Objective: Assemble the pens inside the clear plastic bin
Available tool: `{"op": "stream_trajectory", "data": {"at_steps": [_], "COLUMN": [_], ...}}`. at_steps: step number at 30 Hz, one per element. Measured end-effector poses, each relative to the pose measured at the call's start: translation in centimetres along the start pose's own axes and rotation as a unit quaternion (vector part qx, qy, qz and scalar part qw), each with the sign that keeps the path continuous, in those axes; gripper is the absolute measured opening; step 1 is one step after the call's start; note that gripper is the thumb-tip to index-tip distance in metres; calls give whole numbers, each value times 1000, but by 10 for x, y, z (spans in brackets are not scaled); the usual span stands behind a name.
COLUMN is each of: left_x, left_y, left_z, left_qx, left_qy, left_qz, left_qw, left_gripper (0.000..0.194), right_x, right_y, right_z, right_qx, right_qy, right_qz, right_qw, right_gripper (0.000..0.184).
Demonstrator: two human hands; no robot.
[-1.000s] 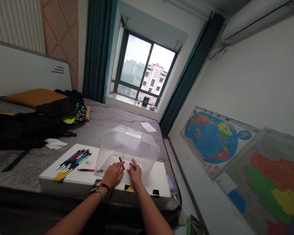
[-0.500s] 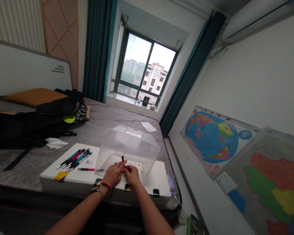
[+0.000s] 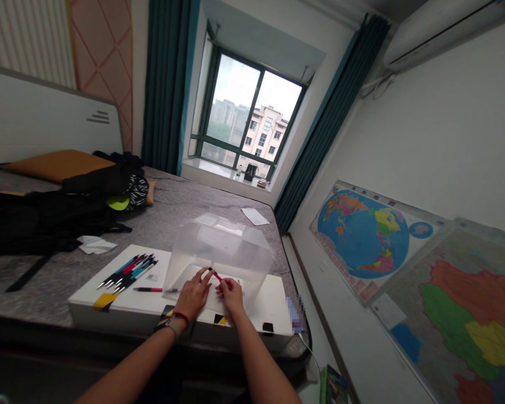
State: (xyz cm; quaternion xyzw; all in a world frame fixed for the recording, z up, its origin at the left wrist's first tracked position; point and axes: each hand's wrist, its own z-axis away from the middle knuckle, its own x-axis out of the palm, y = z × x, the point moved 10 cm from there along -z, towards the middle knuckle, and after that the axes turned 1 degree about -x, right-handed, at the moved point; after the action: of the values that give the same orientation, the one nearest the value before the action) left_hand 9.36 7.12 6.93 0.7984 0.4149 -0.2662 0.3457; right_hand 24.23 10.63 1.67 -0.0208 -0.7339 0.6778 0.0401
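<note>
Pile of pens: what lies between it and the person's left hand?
In the head view, a single pen and the left edge of the clear bin lie between the pile of pens and the left hand.

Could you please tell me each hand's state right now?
Left hand: closed on black end of red pen part.
Right hand: pinching its red end.

Bedroom, domestic in character; a wide bed [image 3: 172, 199] with grey cover stands against a pale headboard [image 3: 42, 123], an orange-brown cushion [image 3: 61, 164] lying near it; long teal curtains [image 3: 166, 84] hang on both sides of a recessed window [image 3: 235, 101], through which a multi-storey building [image 3: 265, 132] shows; an air conditioner [image 3: 441, 33] is mounted high on the white wall [image 3: 454, 129]; a world map [image 3: 362, 235] hangs below it.
</note>
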Motion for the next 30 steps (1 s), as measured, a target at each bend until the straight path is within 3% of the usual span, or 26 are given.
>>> {"op": "stream_trajectory", "data": {"at_steps": [6, 13, 18, 25, 30], "left_x": [0, 1, 3, 5, 6], "left_y": [-1, -17, -21, -27, -17], "left_z": [-1, -1, -3, -1, -2], "left_qx": [-9, -66, -68, -101, -59], "left_qy": [-10, -10, -22, -30, -48], "left_qz": [13, 53, 105, 132, 93], "left_qw": [1000, 996, 992, 986, 993], "left_gripper": [43, 52, 42, 40, 35], "right_x": [-6, 5, 12, 8, -4], "right_y": [7, 6, 6, 11, 7], "right_z": [-4, -1, 0, -2, -1], "right_qx": [15, 17, 13, 25, 16], "right_qy": [14, -43, -69, -31, 6], "right_qz": [-24, -16, -1, -5, -48], "right_qw": [1000, 999, 998, 999, 999], "right_gripper": [48, 34, 33, 27, 34]}}
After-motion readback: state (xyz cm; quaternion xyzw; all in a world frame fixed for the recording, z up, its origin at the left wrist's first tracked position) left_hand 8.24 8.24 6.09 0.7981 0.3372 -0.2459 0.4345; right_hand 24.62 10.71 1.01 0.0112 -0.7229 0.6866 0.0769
